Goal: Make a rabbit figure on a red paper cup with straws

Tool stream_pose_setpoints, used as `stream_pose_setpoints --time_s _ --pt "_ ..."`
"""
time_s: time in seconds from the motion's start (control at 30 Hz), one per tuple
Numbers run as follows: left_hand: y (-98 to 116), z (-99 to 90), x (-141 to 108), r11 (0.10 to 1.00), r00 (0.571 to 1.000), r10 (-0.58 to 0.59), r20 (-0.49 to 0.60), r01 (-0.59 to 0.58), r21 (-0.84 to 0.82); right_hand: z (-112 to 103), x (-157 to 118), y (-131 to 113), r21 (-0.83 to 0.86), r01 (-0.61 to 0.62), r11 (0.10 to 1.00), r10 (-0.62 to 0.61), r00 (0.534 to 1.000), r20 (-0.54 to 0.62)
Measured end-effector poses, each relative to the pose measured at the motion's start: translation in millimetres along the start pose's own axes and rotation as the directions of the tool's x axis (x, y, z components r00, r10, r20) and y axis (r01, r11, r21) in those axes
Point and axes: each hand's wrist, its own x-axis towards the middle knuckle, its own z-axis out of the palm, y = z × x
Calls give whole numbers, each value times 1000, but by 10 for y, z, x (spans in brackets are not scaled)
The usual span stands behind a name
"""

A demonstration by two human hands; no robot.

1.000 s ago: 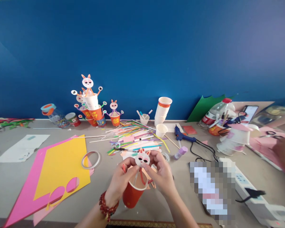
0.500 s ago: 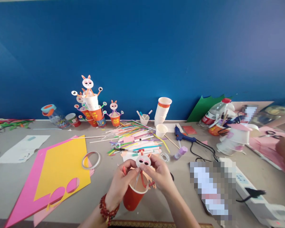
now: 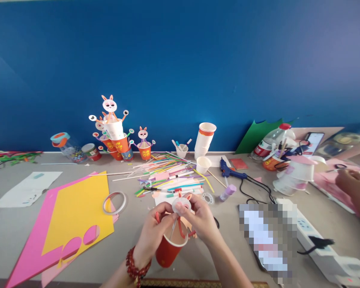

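Observation:
Between my hands is a small white paper rabbit head (image 3: 180,204) with orange ears. My right hand (image 3: 201,219) pinches it, the thumb lying over its face. My left hand (image 3: 159,228), with a red bead bracelet at the wrist, has its fingers closed at the head's lower left, by the thin stem under it. Below the head an orange paper cup (image 3: 167,254) with a white rim stands tilted, and red-orange pipe cleaners (image 3: 180,229) bend over its opening. Fingers partly hide the stem.
Straws and markers (image 3: 171,174) lie beyond my hands. A tape roll (image 3: 114,203) and yellow paper (image 3: 81,212) are at left, finished rabbit cups (image 3: 120,146) behind. At right are a blue glue gun (image 3: 232,172), a power strip (image 3: 310,232) and another person's hand (image 3: 352,186).
My right thumb has moved up over the rabbit's face, covering part of it. The other person's hand at the right has moved left, further into view.

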Motion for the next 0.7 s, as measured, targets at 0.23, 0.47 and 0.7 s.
stream_pose_setpoints --time_s 0.23,0.47,0.7 --pt "16 19 -22 999 1000 -1 -4 1 -38 -5 4 -29 -43 5 999 -5 1000 -5" --pt "47 19 -30 998 999 4 -40 -7 -69 -47 -5 12 -108 -54 993 57 998 26" --pt "0 12 -16 997 999 30 -39 -32 -67 -53 -23 55 -131 -72 989 80 995 58"
